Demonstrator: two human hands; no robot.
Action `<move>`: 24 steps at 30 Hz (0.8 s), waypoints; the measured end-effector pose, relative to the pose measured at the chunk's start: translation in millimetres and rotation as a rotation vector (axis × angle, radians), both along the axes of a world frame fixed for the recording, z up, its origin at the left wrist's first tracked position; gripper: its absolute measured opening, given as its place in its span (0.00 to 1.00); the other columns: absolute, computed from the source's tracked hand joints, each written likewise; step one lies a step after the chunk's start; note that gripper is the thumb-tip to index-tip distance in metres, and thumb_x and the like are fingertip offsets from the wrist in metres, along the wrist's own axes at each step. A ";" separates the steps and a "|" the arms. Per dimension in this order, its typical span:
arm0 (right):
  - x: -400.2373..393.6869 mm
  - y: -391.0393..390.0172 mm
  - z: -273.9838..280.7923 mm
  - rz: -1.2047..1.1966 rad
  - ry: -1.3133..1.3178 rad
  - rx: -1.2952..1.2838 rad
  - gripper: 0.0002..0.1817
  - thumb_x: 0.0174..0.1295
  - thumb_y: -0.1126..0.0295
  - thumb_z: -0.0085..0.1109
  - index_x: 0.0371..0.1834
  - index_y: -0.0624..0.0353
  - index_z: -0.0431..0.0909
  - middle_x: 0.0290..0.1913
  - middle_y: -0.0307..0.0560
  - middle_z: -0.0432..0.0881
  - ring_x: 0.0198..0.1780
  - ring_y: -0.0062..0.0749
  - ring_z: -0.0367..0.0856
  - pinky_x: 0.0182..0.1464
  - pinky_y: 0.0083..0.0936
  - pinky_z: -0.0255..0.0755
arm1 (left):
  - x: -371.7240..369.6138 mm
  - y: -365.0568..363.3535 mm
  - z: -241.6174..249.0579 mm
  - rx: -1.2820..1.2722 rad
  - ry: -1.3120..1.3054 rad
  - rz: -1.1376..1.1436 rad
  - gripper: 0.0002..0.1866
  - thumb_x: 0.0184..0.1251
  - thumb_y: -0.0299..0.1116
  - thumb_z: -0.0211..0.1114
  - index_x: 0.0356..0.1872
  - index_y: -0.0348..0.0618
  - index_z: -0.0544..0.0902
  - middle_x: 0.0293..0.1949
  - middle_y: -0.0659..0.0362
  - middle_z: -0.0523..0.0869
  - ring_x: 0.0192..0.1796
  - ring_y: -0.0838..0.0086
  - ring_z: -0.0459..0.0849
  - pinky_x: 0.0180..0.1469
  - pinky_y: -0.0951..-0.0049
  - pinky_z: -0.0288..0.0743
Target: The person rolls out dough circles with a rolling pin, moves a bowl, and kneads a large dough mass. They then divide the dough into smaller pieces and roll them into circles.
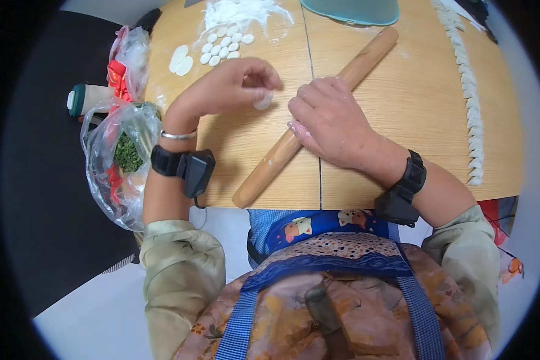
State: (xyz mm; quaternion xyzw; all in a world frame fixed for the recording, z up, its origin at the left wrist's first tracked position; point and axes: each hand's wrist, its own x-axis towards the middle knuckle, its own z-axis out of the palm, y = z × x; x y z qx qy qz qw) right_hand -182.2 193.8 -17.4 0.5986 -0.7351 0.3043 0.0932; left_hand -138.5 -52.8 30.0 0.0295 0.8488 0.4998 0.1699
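My left hand (237, 87) is raised above the wooden table, its thumb and fingers pinching a small pale dough disc (263, 102) at the edge. My right hand (330, 120) wraps over the middle of a wooden rolling pin (372, 57), which lies slantwise on the table. Beyond my left hand sits a cluster of small round dough pieces (225, 43). Flatter rolled dough wrappers (179, 60) lie to the left of them.
Loose flour (240, 13) is spread at the far side, beside a teal basin (351, 11). A long row of folded dumplings (469, 90) lines the right of the table (402, 156). Plastic bags, one holding chopped greens (128, 153), stand at the left edge.
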 end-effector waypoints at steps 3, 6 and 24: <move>-0.2 -0.5 0.8 -0.003 0.008 0.019 0.10 0.63 0.63 0.63 0.39 0.56 0.79 0.37 0.45 0.76 0.46 0.42 0.75 0.55 0.40 0.66 | 13.8 3.6 -0.3 -0.229 0.097 -0.050 0.08 0.68 0.27 0.70 0.44 0.39 0.82 0.37 0.65 0.81 0.41 0.80 0.78 0.48 0.75 0.75; -0.5 -0.7 2.5 -0.002 0.001 0.038 0.10 0.63 0.63 0.64 0.38 0.57 0.79 0.37 0.45 0.76 0.46 0.42 0.75 0.55 0.40 0.66 | 15.0 5.5 1.2 -0.360 0.140 -0.073 0.08 0.64 0.28 0.69 0.39 0.35 0.82 0.36 0.57 0.85 0.39 0.72 0.83 0.44 0.69 0.79; -2.4 -10.6 8.6 -0.110 0.077 0.142 0.08 0.63 0.65 0.62 0.36 0.57 0.77 0.36 0.47 0.76 0.43 0.46 0.75 0.46 0.43 0.66 | 31.9 -2.8 -13.9 -0.015 -0.016 0.096 0.05 0.60 0.24 0.70 0.35 0.37 0.82 0.24 0.65 0.82 0.31 0.84 0.78 0.34 0.78 0.73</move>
